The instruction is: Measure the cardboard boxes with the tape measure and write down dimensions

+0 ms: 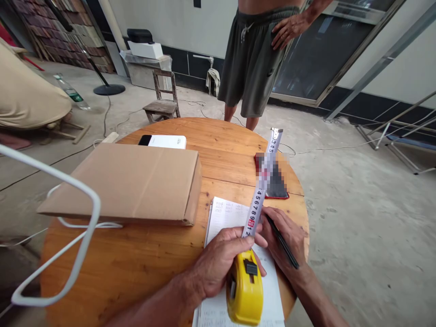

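My left hand (227, 256) is closed around a yellow tape measure (245, 290), its thumb pressing on the white blade (256, 206). The blade sticks out away from me, past the number 20, with its metal hook at the far tip. Beside it my right hand (286, 234) grips a black pen (282, 240), with its fingertips close to the blade. Under both hands lies a paper pad (221, 218) with handwritten figures. A dark phone-like slab with a red edge (277, 184) lies on the table beyond, partly behind the blade and blurred.
A cardboard box (136, 181) covers the left of the round wooden table (225, 168); a white power bank (166, 141) lies behind it. White cable loops (91, 218) hang at left. A person in grey shorts (259, 59) stands beyond the table, near a small wooden chair (163, 104).
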{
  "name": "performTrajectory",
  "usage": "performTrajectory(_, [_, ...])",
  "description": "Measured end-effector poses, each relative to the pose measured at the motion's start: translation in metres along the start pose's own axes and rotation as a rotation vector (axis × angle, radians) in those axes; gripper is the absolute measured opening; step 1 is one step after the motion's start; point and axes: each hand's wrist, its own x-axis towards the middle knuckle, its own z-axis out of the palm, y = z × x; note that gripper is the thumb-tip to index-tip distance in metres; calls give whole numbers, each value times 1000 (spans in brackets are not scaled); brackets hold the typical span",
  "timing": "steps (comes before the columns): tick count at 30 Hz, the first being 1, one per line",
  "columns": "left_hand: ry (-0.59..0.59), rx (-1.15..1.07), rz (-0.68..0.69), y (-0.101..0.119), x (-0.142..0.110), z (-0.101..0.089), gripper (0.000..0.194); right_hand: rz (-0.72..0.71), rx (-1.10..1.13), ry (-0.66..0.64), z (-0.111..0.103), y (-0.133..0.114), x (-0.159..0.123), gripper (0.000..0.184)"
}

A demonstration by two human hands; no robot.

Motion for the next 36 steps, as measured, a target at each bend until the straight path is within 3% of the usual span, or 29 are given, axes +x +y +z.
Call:
performTrajectory(6, [139,-14,31,4,2,-4,18,-105,-191,-58,3,4,3,32])
performTrajectory(13, [23,-105,-23,5,2,-10,28,-96,-235,-141,6,1,6,34])
performTrajectory(21, [93,-132,-51,-6,9,-4,24,-141,-121,-90,3,2,5,28])
performTrajectory(27, [110,-143,21,-5,13,-7,16,-152,-149,-179,1,-5,10,23])
performTrajectory(32, [-3,-162,-14,-5,8,-2,19,-185,-192,-190,3,-5,13,21])
performTrajectory(36, [-284,-221,-79,-7,0,0,20,-186,-171,-176,7,2,8,21])
